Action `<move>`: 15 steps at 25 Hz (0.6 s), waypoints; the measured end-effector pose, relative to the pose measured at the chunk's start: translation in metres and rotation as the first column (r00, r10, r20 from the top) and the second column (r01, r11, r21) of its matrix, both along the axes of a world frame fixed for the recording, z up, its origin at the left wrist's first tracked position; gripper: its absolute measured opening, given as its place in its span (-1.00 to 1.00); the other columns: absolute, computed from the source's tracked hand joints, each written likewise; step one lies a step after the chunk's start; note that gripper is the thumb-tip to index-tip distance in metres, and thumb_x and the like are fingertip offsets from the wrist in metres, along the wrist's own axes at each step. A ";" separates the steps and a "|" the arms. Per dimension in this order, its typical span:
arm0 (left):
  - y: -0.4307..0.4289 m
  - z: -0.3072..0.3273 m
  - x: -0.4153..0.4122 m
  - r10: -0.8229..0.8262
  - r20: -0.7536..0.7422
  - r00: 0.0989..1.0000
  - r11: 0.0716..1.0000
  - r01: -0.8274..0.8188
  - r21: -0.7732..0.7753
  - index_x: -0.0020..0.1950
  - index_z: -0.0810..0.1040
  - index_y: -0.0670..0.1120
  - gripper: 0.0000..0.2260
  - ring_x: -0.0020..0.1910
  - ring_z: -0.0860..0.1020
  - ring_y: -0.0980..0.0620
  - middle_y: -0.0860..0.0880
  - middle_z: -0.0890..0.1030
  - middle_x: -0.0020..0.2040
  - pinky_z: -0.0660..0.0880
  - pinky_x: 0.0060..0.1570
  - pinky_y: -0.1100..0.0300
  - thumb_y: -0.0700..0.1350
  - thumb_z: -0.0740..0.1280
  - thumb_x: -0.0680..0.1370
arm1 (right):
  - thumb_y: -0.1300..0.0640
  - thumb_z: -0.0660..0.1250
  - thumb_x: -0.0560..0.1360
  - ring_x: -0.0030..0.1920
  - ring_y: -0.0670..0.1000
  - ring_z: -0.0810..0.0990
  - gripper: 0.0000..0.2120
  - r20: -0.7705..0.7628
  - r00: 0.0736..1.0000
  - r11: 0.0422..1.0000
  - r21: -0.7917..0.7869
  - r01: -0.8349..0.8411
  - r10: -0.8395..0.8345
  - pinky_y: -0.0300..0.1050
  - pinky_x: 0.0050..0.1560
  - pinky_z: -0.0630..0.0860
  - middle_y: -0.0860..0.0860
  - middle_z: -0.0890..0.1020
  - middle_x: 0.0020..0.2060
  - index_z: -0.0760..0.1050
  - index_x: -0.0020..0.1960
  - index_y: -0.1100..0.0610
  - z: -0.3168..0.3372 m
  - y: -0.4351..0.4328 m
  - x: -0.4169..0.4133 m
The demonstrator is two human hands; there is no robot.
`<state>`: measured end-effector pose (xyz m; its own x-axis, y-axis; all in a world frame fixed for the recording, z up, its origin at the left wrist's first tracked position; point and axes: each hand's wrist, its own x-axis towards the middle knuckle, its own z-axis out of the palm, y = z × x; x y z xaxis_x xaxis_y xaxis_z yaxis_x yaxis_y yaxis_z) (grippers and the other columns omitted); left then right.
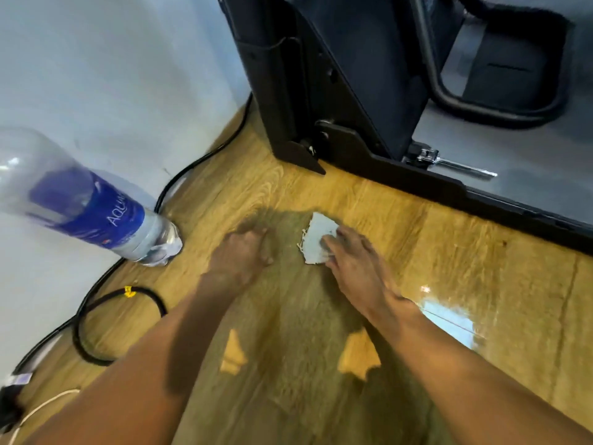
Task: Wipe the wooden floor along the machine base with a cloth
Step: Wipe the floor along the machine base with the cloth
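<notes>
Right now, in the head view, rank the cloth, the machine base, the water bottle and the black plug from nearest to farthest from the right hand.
1. cloth, pressed under the right hand fingers.
2. machine base, just ahead of the hand.
3. water bottle, off to the left by the wall.
4. black plug, far left, at the lower corner of the frame.

Two hands: one left hand (244, 252), one right hand (356, 261). One cloth (317, 239) under the right one. Left of the hands are one plastic bottle (86, 203), one white cable (41, 406) and black cable (199, 162), one or two, I cannot tell. Beyond the hands is one machine base (353, 149).
</notes>
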<state>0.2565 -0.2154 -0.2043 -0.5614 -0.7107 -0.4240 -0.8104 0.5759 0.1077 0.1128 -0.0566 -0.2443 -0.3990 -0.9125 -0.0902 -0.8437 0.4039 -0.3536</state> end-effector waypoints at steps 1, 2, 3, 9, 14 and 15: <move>-0.011 0.000 0.008 0.000 0.051 0.999 0.999 -0.002 0.038 0.51 0.20 0.09 -0.35 0.38 0.32 -0.22 -0.18 0.28 0.47 0.34 0.30 -0.04 0.06 0.41 0.48 | 0.12 0.19 0.59 0.34 0.15 0.32 -0.66 0.009 1.000 0.999 -0.030 0.019 -0.018 0.01 0.28 0.37 0.06 0.25 0.39 0.29 0.35 0.03 -0.003 -0.002 -0.005; -0.019 -0.002 0.012 -0.001 0.078 0.997 0.997 -0.005 0.077 0.53 0.14 0.11 -0.27 0.44 0.23 -0.22 -0.17 0.14 0.52 0.27 0.36 -0.05 0.05 0.43 0.46 | 0.15 0.19 0.59 0.35 0.14 0.31 -0.67 0.014 1.000 0.998 -0.059 0.024 -0.023 0.02 0.29 0.36 0.05 0.26 0.40 0.31 0.35 0.05 -0.006 -0.004 -0.010; -0.024 -0.004 0.015 0.002 0.088 0.996 0.994 -0.011 0.108 0.54 0.10 0.13 -0.23 0.47 0.16 -0.22 -0.17 0.05 0.55 0.21 0.39 -0.06 0.05 0.45 0.45 | 0.18 0.17 0.59 0.38 0.13 0.27 -0.65 0.008 1.000 0.998 -0.063 -0.001 0.002 0.03 0.32 0.32 0.05 0.26 0.43 0.30 0.37 0.06 -0.009 -0.009 -0.011; -0.033 -0.015 0.014 -0.055 0.114 0.992 0.996 0.046 0.081 0.55 0.02 0.13 -0.17 0.46 0.12 -0.32 -0.26 0.00 0.54 0.07 0.45 -0.10 0.07 0.46 0.43 | 0.14 0.11 0.63 0.45 0.05 0.22 -0.60 -0.039 0.966 0.964 -0.072 -0.256 0.254 -0.05 0.40 0.20 -0.02 0.22 0.49 0.27 0.46 0.06 -0.012 -0.065 -0.020; -0.032 -0.016 0.011 -0.063 0.160 0.985 0.996 0.052 0.075 0.55 -0.03 0.17 -0.16 0.43 0.10 -0.43 -0.26 -0.05 0.54 0.12 0.40 -0.16 0.10 0.44 0.44 | 0.36 0.16 0.53 0.35 0.18 0.32 -0.61 -0.120 0.989 0.995 -0.069 0.077 -0.085 0.04 0.36 0.29 0.10 0.32 0.43 0.39 0.34 0.22 -0.003 -0.104 -0.036; -0.032 -0.015 0.011 -0.059 0.161 0.985 0.996 0.047 0.079 0.55 -0.04 0.18 -0.15 0.44 0.10 -0.43 -0.26 -0.06 0.54 0.13 0.39 -0.17 0.10 0.44 0.44 | 0.36 0.16 0.53 0.34 0.18 0.31 -0.60 -0.132 0.991 0.998 -0.055 -0.011 0.004 0.03 0.36 0.29 0.10 0.31 0.43 0.37 0.36 0.22 -0.006 -0.100 -0.021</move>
